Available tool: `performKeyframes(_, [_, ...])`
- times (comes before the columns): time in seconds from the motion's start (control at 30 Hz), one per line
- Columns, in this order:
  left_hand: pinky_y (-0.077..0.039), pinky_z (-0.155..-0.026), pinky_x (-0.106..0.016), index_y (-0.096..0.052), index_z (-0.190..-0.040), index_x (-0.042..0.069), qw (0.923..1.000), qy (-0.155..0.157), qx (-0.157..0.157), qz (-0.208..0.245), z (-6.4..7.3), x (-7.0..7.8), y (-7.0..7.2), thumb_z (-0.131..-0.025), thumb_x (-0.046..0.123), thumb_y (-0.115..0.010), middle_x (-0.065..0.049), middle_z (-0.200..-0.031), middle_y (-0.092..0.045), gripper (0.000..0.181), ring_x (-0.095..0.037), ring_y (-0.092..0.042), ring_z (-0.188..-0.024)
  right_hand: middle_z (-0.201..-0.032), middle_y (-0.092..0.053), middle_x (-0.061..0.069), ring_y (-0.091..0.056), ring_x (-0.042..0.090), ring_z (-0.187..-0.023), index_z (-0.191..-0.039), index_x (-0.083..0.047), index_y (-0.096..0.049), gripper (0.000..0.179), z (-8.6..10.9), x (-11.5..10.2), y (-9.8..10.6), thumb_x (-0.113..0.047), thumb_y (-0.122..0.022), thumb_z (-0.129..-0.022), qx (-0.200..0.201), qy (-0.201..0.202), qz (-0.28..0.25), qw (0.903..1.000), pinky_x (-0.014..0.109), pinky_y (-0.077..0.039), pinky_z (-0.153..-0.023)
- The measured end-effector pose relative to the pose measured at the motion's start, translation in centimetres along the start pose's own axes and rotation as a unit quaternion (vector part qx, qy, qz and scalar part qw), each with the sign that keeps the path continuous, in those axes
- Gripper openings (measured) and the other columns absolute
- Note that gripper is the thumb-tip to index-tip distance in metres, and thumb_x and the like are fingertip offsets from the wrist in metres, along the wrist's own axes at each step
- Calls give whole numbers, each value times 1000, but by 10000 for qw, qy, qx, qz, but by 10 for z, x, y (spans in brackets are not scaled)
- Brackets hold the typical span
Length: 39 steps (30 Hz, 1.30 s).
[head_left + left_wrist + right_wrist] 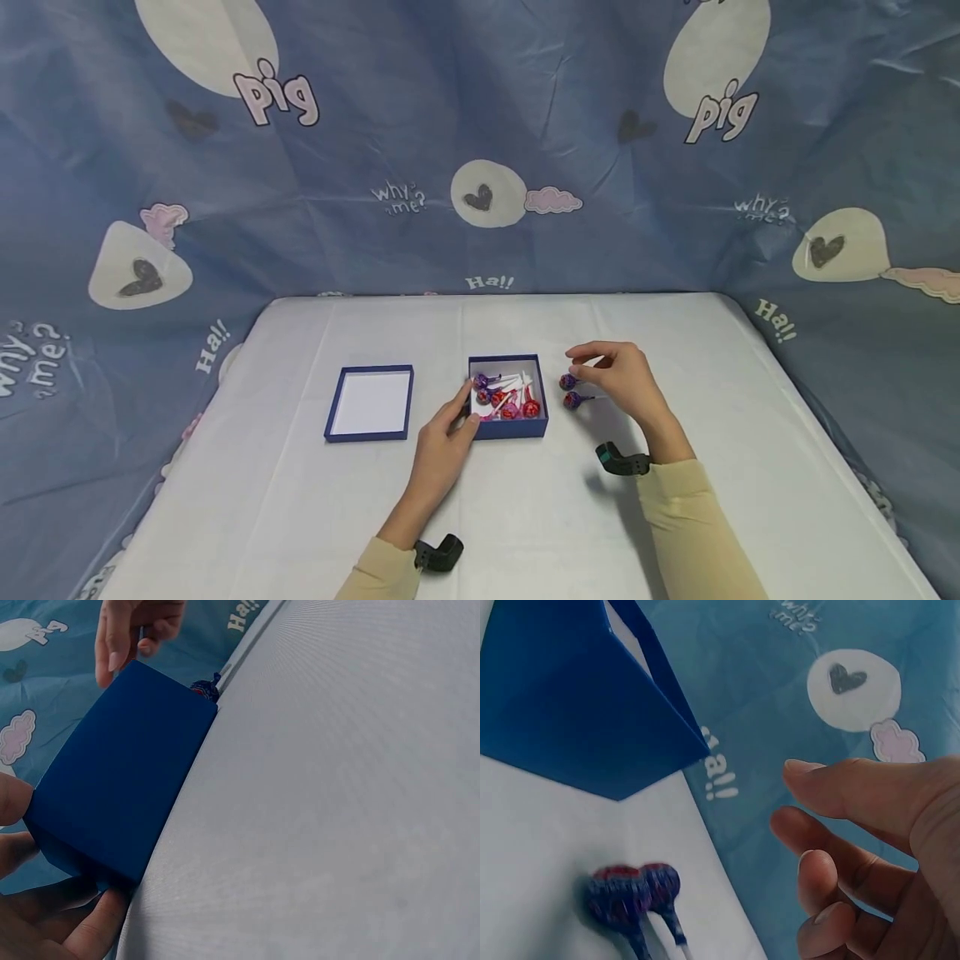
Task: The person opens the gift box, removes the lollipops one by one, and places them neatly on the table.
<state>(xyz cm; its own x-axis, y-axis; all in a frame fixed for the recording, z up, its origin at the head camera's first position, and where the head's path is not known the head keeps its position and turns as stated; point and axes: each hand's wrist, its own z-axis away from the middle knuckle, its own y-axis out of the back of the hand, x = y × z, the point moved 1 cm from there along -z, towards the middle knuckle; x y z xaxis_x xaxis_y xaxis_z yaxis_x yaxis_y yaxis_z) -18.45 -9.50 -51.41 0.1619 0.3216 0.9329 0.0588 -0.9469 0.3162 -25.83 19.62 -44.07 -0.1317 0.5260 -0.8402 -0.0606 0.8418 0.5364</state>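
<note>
An open blue box (512,428) with a white inside stands on the table, several wrapped lollipops (510,410) with red, pink and purple heads and white sticks lying in it. My left hand (438,454) grips the box at its left side, the thumb by the near left corner. In the left wrist view, fingertips (101,922) press low on the box's wall. To the right of the box, two purple-and-red lollipops (626,892) lie on the table. My right hand (618,379) hovers over them, thumb and fingers apart with nothing between them in the right wrist view.
A shallow blue box lid (371,404), white inside up, lies left of the box. White cloth (525,517) covers the table. Behind and beside the table hangs a blue patterned curtain (420,250). Each wrist wears a black camera band (622,461).
</note>
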Motion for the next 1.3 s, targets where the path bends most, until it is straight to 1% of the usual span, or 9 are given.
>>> performKeyframes(0.13, [-43,-106,-27,-48,-152,27,10000,42,-35,43,1,-1,-2,-102,23,-62,4,-150,-49,52,-17,-46,-138,-97,-75,-4,-63,25,-78,-102,-26,-79,17,-2,-4,-5,-21,-81,-87,-44,28,0,10000,36,-51,-60])
performKeyframes(0.33, [-43,-106,-27,-48,-152,26,10000,10,-28,54,2,1,-2,-102,22,-62,3,-151,-49,52,-18,-45,-138,-101,-74,-6,-63,24,-77,-101,-26,-80,17,-5,-9,-15,-21,-82,-85,-86,115,-1,9999,36,-52,-60])
performKeyframes(0.47, [-44,-105,-29,-48,-152,25,9999,-70,-30,92,2,0,-2,-102,21,-62,0,-151,-49,52,-21,-46,-138,-104,-73,-5,-63,26,-75,-104,-21,-80,19,-6,-11,-23,-20,-83,-85,-189,168,-15,9997,36,-52,-57])
performKeyframes(0.57, [-44,-104,-28,-47,-152,27,9999,-70,-72,124,1,0,-2,-102,20,-62,0,-151,-48,52,-21,-46,-138,-103,-73,-5,-63,27,-71,-106,-17,-80,21,-6,-13,-29,-17,-82,-85,-296,249,20,9992,36,-52,-53])
performKeyframes(0.7, [-45,-103,-27,-48,-152,27,9998,-106,-73,152,1,1,-3,-102,21,-62,0,-150,-49,52,-21,-46,-137,-100,-73,-6,-59,25,-65,-107,-17,-80,22,-6,-15,-37,-15,-81,-85,-449,410,175,9980,36,-51,-50])
performKeyframes(0.83, [-47,-103,-29,-48,-151,24,9997,-182,-53,137,1,2,-3,-101,21,-63,-4,-149,-51,52,-25,-49,-136,-97,-74,-8,-54,24,-62,-106,-18,-81,22,-6,-15,-45,-13,-81,-85,-496,521,308,9969,35,-47,-50])
performKeyframes(0.93, [-47,-102,-30,-48,-151,22,9998,-171,-56,120,1,2,-2,-101,22,-63,-5,-149,-51,52,-25,-49,-135,-95,-74,-7,-53,23,-63,-105,-17,-81,21,-6,-16,-50,-13,-82,-84,-497,558,358,9966,35,-45,-52])
performKeyframes(1.07, [-47,-102,-30,-48,-152,24,9998,-157,-61,71,2,1,-1,-102,23,-62,-6,-149,-50,52,-26,-49,-135,-92,-74,-7,-55,23,-69,-103,-16,-81,20,-7,-18,-59,-12,-82,-83,-538,592,492,9956,37,-45,-58])
performKeyframes(1.3, [-45,-103,-26,-47,-152,30,10000,13,-87,7,1,0,1,-102,23,-62,1,-150,-49,52,-19,-47,-137,-90,-75,-6,-61,23,-79,-103,-15,-81,20,-9,-21,-72,-14,-83,-83,-700,813,877,9904,37,-48,-66])
